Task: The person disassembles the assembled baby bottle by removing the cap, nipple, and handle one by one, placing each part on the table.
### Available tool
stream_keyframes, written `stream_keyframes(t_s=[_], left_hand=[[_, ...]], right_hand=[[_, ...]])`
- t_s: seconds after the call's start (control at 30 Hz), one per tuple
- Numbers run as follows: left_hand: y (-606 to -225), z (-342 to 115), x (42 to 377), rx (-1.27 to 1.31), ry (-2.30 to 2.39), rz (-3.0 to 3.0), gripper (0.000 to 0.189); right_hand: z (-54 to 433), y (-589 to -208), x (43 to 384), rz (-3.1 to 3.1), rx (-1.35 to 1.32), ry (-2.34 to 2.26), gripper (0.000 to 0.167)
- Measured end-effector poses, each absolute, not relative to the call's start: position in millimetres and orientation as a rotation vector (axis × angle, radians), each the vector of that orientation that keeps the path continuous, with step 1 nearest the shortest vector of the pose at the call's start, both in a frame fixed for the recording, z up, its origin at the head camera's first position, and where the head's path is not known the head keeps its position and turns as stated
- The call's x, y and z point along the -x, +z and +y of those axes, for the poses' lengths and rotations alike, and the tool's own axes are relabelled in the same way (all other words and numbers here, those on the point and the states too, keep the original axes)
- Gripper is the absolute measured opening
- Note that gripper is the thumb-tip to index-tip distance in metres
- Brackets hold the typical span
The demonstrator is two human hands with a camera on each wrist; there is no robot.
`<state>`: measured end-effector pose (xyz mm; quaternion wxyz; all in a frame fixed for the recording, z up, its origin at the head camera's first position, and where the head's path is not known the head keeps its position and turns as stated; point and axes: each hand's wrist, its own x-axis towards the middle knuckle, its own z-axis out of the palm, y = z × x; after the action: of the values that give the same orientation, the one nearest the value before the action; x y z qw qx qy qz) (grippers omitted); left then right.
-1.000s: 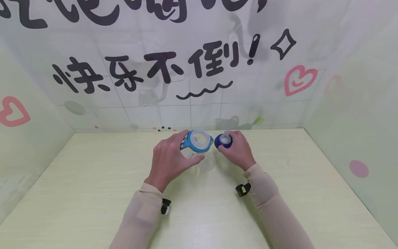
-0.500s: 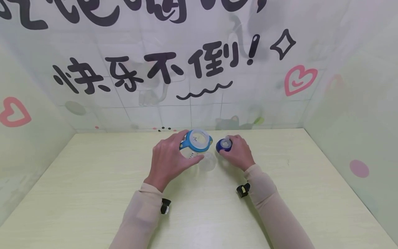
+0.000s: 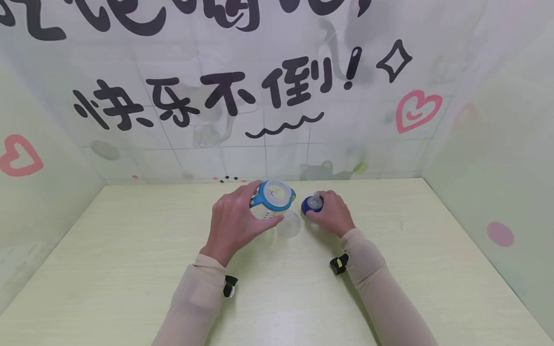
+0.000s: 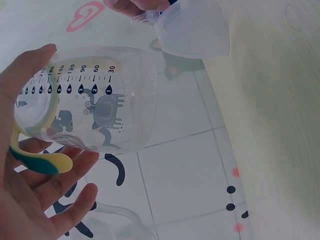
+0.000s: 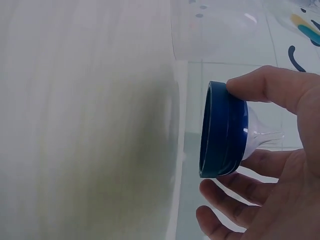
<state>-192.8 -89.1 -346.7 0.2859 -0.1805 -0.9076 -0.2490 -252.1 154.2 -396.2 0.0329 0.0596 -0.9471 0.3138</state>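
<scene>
My left hand [image 3: 233, 218] grips a clear baby bottle [image 4: 137, 100] round its upper part, thumb on one side and fingers on the other. Measuring marks and grey animals are printed on it. A blue ring [image 3: 262, 201] with handles circles its open mouth; one yellow-and-teal handle [image 4: 42, 161] shows in the left wrist view. The bottle's base is raised off the table. To the right, my right hand [image 3: 334, 214] pinches a dark blue screw collar [image 5: 227, 130] with a clear teat [image 5: 260, 134], open side down, close over the table. A clear dome cap [image 3: 289, 227] stands between the hands.
The pale wooden table [image 3: 277, 293] reaches a back wall [image 3: 242, 161] with black lettering just beyond the hands. Side walls [image 3: 489, 192] close in the table at left and right. A black wrist camera [image 3: 338, 264] hangs under the right forearm.
My right hand has brought the collar and teat slightly down and toward me, a little away from the bottle. More of the dome cap shows. The left hand and bottle stay nearly still.
</scene>
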Motion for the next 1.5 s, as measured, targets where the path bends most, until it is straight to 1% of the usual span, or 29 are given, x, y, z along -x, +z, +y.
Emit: stream_keyframes(t_s=[0.13,0.5,0.87,1.5], left_hand=[[-346.7,-89.1,192.9,0.475,-0.668,-2.433,0.080],[-347.3,-88.9,193.7,0.474,-0.655,-2.431,0.079],[-346.7,-89.0,192.8,0.470,-0.650,-2.439,0.080],[-345.7,-89.9,191.7,0.480,-0.650,-2.430,0.079]], right_hand=[[155.2,-397.1,252.7,-2.935,-0.189,0.987,0.061],[156.8,-401.9,255.4,-2.950,-0.204,1.108,0.062],[156.6,-403.9,255.3,-2.967,-0.272,1.128,0.050],[155.7,-406.6,255.4,-2.985,-0.297,1.042,0.056]])
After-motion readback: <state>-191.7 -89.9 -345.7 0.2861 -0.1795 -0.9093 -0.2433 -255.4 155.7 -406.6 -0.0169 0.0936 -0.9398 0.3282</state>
